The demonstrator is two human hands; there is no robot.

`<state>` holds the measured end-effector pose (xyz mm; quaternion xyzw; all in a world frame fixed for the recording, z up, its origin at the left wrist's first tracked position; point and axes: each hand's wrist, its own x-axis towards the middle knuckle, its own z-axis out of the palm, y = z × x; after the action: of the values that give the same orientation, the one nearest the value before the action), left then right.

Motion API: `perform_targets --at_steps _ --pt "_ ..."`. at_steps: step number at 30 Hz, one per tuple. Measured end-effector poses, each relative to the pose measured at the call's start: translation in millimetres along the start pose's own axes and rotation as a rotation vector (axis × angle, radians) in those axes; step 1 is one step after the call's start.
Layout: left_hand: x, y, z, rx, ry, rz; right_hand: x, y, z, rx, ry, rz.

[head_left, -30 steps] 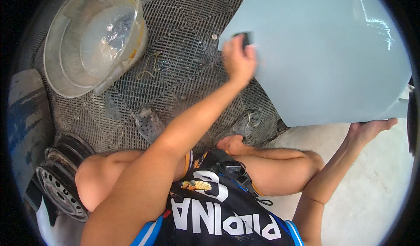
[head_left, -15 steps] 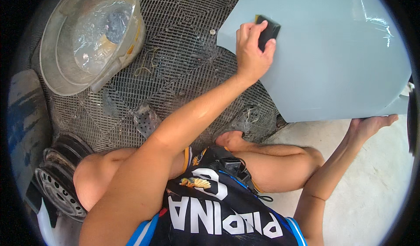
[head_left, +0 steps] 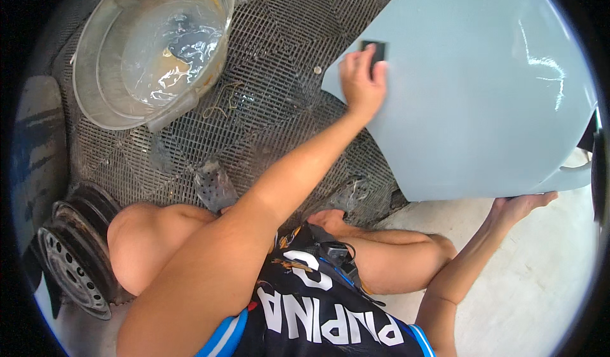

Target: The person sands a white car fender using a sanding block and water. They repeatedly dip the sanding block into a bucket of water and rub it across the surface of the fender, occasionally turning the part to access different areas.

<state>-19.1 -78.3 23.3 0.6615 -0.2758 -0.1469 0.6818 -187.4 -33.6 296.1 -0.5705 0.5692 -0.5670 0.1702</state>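
Observation:
My left hand [head_left: 364,82] is closed around a black sanding block [head_left: 377,53], its fingers blurred by motion. The block lies against a smooth, light blue-grey car panel [head_left: 470,96] close to the panel's left edge. Down at the panel's near right edge, my right hand [head_left: 516,208] holds it from below. Part of that hand shows along the rim, and the other fingers are hidden by the panel.
A clear plastic tub [head_left: 108,112] of cloudy water stands far left on black grid matting [head_left: 279,58]. Stacked steel wheel rims [head_left: 76,271] sit beside my left knee, with a dark tyre-like object [head_left: 41,141] beyond. Pale floor [head_left: 508,293] extends on the right.
My left hand with the sanding block has shifted toward the panel's left edge. The view has shifted, and the panel's near edge and my right hand appear lower in it.

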Motion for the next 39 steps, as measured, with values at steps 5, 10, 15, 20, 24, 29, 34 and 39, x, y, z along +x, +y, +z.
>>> perform_targets --at_steps 5,10,15,20,24,29,34,39 --pt "35 -6 8 0.084 0.004 -0.573 3 -2 1 0.091 -0.039 0.055" --pt "46 37 18 -0.235 0.046 0.185 2 0 1 0.058 -0.001 0.068" --pt "17 -11 7 0.1 -0.001 -0.38 2 -1 3 0.088 -0.016 0.009" --pt "3 54 -4 -0.196 0.034 0.108 0 -2 4 0.05 -0.029 0.079" --pt "-10 -1 -11 0.063 -0.06 -0.2 1 -1 1 0.052 -0.026 0.054" --pt "2 25 -9 -0.19 -0.034 0.101 1 1 -2 0.063 -0.053 0.061" --pt "3 15 -13 -0.296 -0.199 0.293 4 3 0 0.047 -0.001 0.054" --pt "-14 -5 -12 -0.156 -0.088 0.139 5 3 -1 0.074 -0.03 0.042"
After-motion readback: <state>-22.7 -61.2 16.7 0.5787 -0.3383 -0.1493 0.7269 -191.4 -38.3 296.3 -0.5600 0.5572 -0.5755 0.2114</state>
